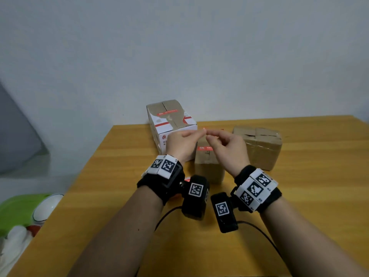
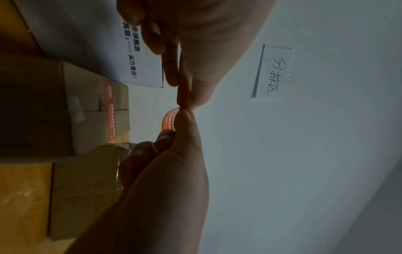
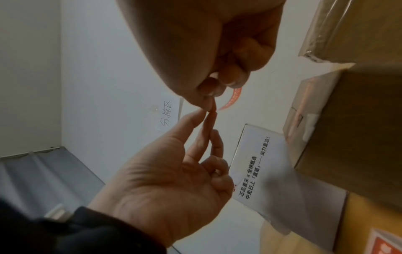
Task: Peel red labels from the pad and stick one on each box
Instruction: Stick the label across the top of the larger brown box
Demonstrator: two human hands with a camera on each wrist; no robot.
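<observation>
**Both hands meet on one red label above the boxes**

The left hand (image 1: 182, 143) and the right hand (image 1: 226, 145) are raised together over the tabletop (image 1: 299, 196), fingertips meeting. Between them hangs a curled red label (image 2: 168, 121): the right hand pinches one end between thumb and forefinger with its other fingers curled in, while the left hand nips the other end with thumb and forefinger, its remaining fingers loosely extended.

Directly below the hands stands a small brown box (image 1: 208, 166) with a red label across its top. Behind and to the left is a white printed box (image 1: 169, 120), also bearing a red strip on its top. To the right sits a taped brown box (image 1: 261, 146); no red label shows on it. A corner of the red label pad (image 3: 380, 244) lies on the tabletop near the person.

On the wall, a handwritten paper note (image 2: 273, 73) is stuck.
</observation>
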